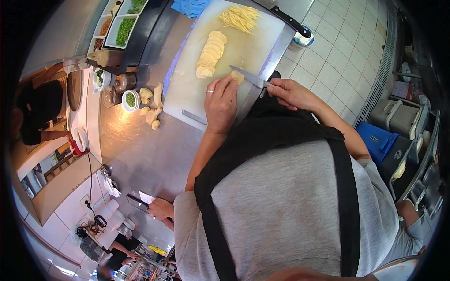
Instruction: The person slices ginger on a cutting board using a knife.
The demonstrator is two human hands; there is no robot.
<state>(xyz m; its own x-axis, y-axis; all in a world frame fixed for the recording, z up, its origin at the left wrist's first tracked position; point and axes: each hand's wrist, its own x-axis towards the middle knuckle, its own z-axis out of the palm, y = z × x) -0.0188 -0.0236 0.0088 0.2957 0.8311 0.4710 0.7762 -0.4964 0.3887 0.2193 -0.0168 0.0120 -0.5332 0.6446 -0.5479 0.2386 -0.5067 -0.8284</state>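
Observation:
My right hand point(293, 93) is closed round the handle of a kitchen knife point(251, 77), its blade pointing left over the cutting board point(183, 91). Beside the blade, the bent fingertips of my left hand point(221, 103) press on a small pile of pale yellow ginger slices point(237, 76). A fanned row of ginger slices point(211, 54) lies farther up the white board. Near its far end is a heap of thin ginger shreds point(239, 18). Several knobby ginger pieces point(152, 107) rest on the steel counter left of the board.
Another knife point(293, 21) with a black handle lies at the board's upper right corner, near a tub point(302, 37). Cups of chopped greens point(131, 100) and a tray of green onion point(124, 31) stand at left. A co-worker's hand point(161, 209) holds a phone point(137, 201) at lower left.

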